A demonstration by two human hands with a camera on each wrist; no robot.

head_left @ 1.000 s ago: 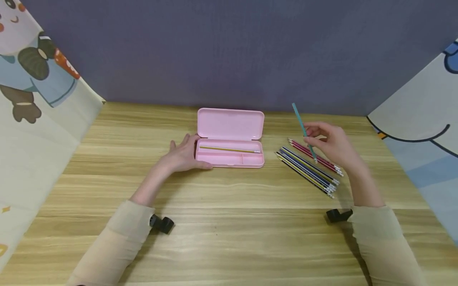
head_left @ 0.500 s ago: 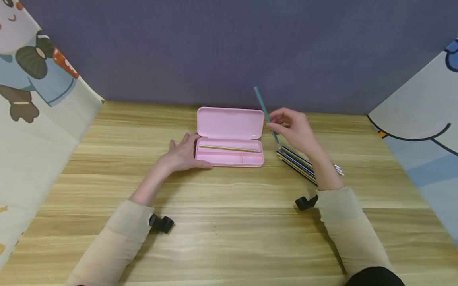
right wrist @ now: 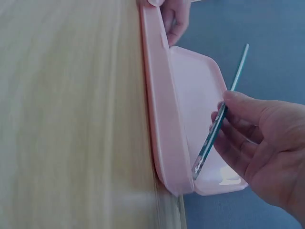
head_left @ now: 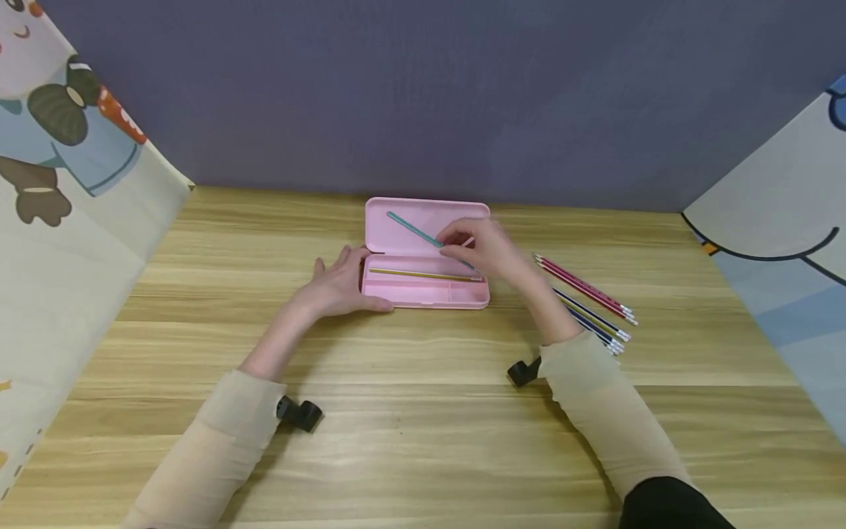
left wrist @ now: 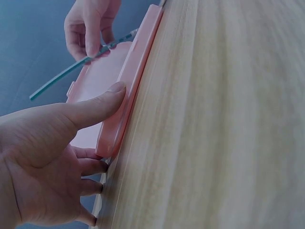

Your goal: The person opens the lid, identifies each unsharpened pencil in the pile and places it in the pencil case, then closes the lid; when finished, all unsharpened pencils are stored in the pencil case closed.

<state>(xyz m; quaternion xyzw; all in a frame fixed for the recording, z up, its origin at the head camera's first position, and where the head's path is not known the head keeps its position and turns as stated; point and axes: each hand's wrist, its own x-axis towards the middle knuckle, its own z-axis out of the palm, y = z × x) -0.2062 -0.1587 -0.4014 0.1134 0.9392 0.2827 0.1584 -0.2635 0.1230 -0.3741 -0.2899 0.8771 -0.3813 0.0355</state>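
A pink pencil case (head_left: pixel 406 295) lies with its lid raised, one yellow-striped pencil (head_left: pixel 423 275) in its long back compartment. The left hand (head_left: pixel 337 289) spans the case's left end, fingers spread; in the left wrist view its thumb (left wrist: pixel 102 106) lies straight against the front wall. Between thumb and fingers, the right hand (head_left: pixel 485 250) pinches a teal pencil (head_left: pixel 413 228), held slanting above the case's right part. The right wrist view shows this teal pencil (right wrist: pixel 238 69) with its eraser end low, near the case's end wall.
Right of the case, several red pencils (head_left: pixel 584 288) lie on the wooden table (head_left: pixel 396 397), with several dark-striped pencils (head_left: pixel 598 323) in front, partly hidden by the right forearm. A dark blue-grey backdrop (head_left: pixel 423 95) stands behind the table.
The right hand has carried the teal pencil left and downward from beside the loose pencils to over the case, turning it flatter. The left hand and case have kept their place.
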